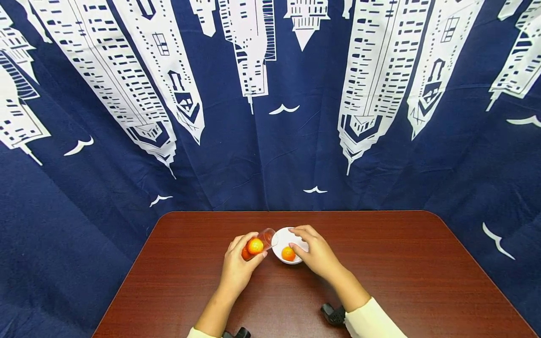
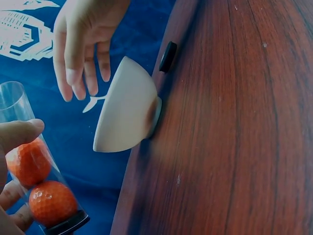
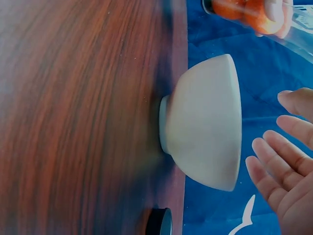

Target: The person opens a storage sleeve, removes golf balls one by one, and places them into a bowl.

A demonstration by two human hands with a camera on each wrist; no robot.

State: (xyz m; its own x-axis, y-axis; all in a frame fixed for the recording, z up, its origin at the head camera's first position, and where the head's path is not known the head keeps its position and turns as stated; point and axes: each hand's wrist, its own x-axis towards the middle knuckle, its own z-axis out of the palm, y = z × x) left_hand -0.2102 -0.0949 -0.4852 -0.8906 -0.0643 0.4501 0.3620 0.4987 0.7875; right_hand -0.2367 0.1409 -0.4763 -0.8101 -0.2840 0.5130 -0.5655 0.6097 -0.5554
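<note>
My left hand (image 1: 237,265) grips a clear tube (image 1: 268,237) with a black base, tilted so that its open end is at the left rim of a white bowl (image 1: 275,254). Inside the tube sit two dimpled orange golf balls (image 2: 53,201), one above the other in the left wrist view. Another orange golf ball (image 1: 289,254) lies in the bowl. Over the bowl's right side hovers my right hand (image 1: 319,252), fingers spread and loosely bent, holding nothing. The right wrist view shows those fingers (image 3: 266,183) above the rim, apart from the bowl.
A small black round cap (image 2: 168,56) lies on the brown wooden table (image 1: 401,263) near the bowl; my right hand hides it from the head view. Black wrist devices (image 1: 333,313) are on both arms. A dark blue curtain (image 1: 262,155) with white buildings hangs behind the table.
</note>
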